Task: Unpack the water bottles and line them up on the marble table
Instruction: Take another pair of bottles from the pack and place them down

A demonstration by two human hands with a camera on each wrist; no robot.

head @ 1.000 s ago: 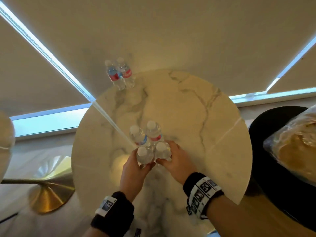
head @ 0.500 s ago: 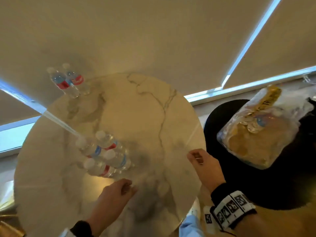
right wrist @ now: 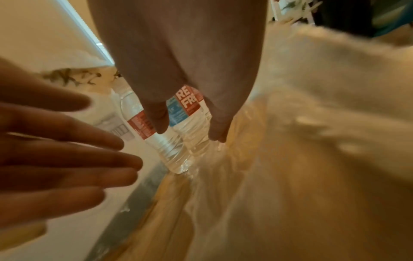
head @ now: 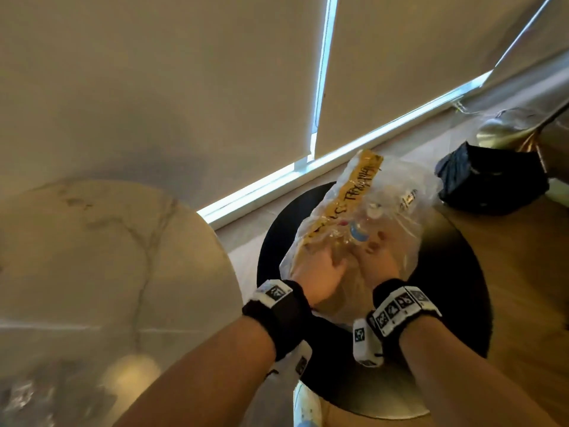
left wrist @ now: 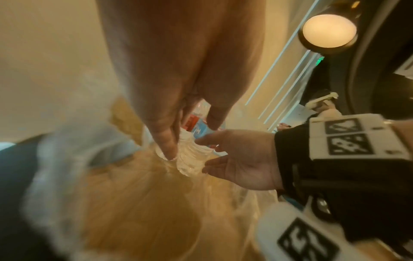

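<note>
Beside marble table (head: 101,257), plastic bag (head: 397,192) shrouds water bottles (right wrist: 156,139).

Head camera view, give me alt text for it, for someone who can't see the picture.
Both hands, left hand and right hand, reach into a clear plastic bag of water bottles lying on a round black table. A round marble table sits to the left, with closed window blinds behind.
</note>
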